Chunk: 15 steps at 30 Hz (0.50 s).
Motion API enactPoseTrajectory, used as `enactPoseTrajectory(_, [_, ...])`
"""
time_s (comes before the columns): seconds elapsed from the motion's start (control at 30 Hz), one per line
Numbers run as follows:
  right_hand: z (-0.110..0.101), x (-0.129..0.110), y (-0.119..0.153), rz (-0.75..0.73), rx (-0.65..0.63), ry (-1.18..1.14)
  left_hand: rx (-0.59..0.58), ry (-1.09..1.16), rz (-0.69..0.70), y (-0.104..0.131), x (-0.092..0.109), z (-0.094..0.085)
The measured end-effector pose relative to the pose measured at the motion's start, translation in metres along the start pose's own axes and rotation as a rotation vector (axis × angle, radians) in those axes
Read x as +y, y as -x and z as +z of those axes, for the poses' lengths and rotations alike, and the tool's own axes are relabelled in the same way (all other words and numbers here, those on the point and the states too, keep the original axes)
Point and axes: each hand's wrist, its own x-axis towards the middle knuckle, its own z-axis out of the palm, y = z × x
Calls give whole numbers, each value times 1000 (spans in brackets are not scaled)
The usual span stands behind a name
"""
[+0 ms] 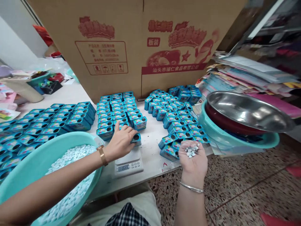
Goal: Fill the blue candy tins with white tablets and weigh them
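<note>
My left hand (121, 141) reaches over a white digital scale (129, 164), its fingers on a blue box (136, 139) with a dark round hole in its top. The scale's display is lit. Palm up at the right, my right hand (194, 160) holds a small heap of pale candies (192, 151) in its curled palm. Under my left forearm, a large turquoise basin (97, 175) contains many pale blue and white candies (72, 160). Rows of blue boxes (113, 110) stand behind the scale, with another group (181, 125) behind my right hand.
More blue boxes (51, 121) fill the table's left side. A tall cardboard carton (134, 81) stands at the back. On the right, a metal bowl (244, 110) rests over a turquoise tub (221, 138), near stacked printed sheets (246, 75). The table's front edge runs below the scale.
</note>
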Motion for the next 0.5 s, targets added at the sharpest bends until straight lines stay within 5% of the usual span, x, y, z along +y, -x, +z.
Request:
enactPoseTrajectory(0.27, [-3, -15, 1, -35, -28, 8, 107, 4, -49, -83, 17, 29])
enactPoseTrajectory(0.4, [-9, -34, 2, -129, -22, 29, 131, 53, -34, -88, 41, 38])
enactPoseTrajectory(0.5, [-10, -37, 0, -151, -14, 31, 23, 180, 62, -87, 72, 45])
